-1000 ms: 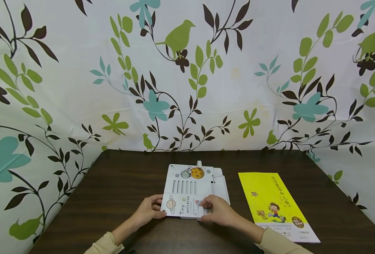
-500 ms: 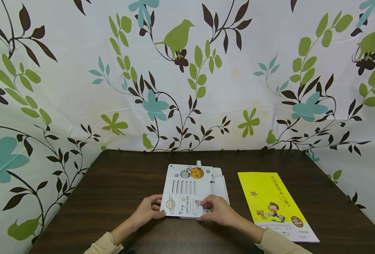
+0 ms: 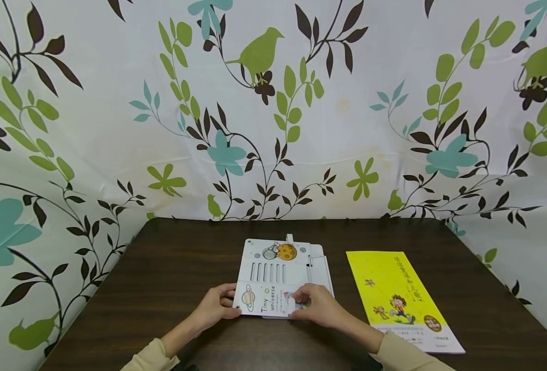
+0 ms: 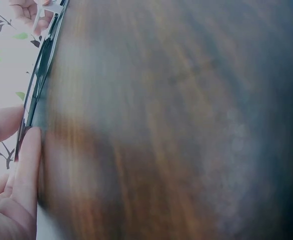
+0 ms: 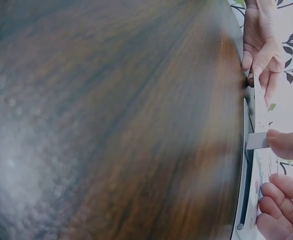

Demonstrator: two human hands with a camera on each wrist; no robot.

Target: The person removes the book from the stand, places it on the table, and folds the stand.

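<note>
A white folding book stand [image 3: 273, 275] with space drawings and the words "Tiny universe" lies flat on the table in the head view. My left hand [image 3: 214, 305] grips its near left corner; the left wrist view shows the thumb and a finger on either side of the thin edge [image 4: 27, 107]. Near the front right corner, my right hand [image 3: 321, 307] pinches a small white tab [image 5: 257, 141] with its thumb against it. The curled right fingers cover part of the printed panel, so the tab's far end is hidden.
A yellow children's book [image 3: 394, 288] lies to the right on the dark wooden table [image 3: 185, 257]. A white clip [image 3: 289, 238] juts from the stand's far edge. Behind the table hangs a patterned cloth [image 3: 329, 129] with leaves and birds.
The right thumb and the pinched white tab have shifted slightly up toward the stand's near edge. The left hand keeps its grip, and the stand stays in place.
</note>
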